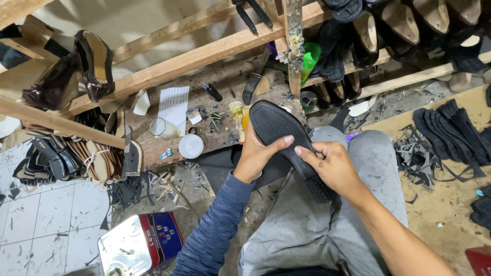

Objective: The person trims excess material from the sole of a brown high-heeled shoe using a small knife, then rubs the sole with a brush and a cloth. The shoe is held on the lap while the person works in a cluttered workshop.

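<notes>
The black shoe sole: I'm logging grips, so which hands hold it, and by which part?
Both. The left hand grips the black shoe sole at its middle edge, thumb across the tread; the right hand pinches the heel half.

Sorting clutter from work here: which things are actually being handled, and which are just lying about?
In hand:
- black shoe sole, held by left hand and right hand

Lying about:
- glue tin on floor
- dark heeled shoe on rack
- stacked insoles
- black scraps
- white lid on bench
</notes>
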`<state>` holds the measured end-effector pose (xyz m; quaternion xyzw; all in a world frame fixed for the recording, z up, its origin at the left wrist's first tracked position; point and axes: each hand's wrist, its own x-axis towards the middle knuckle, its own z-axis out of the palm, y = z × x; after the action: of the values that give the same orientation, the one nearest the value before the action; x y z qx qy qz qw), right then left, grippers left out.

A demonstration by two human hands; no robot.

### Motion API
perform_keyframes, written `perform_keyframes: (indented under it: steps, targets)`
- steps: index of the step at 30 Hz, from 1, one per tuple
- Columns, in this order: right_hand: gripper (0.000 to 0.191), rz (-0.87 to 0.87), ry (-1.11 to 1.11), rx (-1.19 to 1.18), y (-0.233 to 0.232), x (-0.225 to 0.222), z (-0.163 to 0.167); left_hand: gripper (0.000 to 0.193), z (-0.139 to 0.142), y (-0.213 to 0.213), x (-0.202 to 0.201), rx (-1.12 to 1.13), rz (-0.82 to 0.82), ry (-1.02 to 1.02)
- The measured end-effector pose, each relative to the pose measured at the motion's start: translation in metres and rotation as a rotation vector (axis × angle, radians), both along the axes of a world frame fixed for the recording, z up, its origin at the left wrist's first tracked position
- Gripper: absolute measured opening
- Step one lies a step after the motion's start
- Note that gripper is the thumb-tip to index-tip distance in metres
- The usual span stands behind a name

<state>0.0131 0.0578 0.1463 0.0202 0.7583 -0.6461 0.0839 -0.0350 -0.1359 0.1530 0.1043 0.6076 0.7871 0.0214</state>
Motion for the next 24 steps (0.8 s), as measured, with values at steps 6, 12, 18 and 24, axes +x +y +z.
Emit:
perform_keyframes:
  steps: [6,12,18,24]
  targets:
    - [0.030,0.081,-0.182,-0.029,0.022,0.007,0.013,0.074,0.009,0.011,0.016,-0.044,0.066,0.145]
    - [0.028,-0.058,-0.240,-0.400,0.095,0.058,0.018,0.068,0.001,0.059,0.028,0.290,0.189,-0.061]
    - [0.032,-0.512,0.163,-0.592,0.083,0.091,-0.024,0.061,-0.040,0.098,0.078,0.469,0.338,-0.366]
    - [0.056,-0.609,0.382,-0.513,0.077,0.099,-0.028,0.064,-0.057,0.057,0.142,0.106,0.058,-0.384]
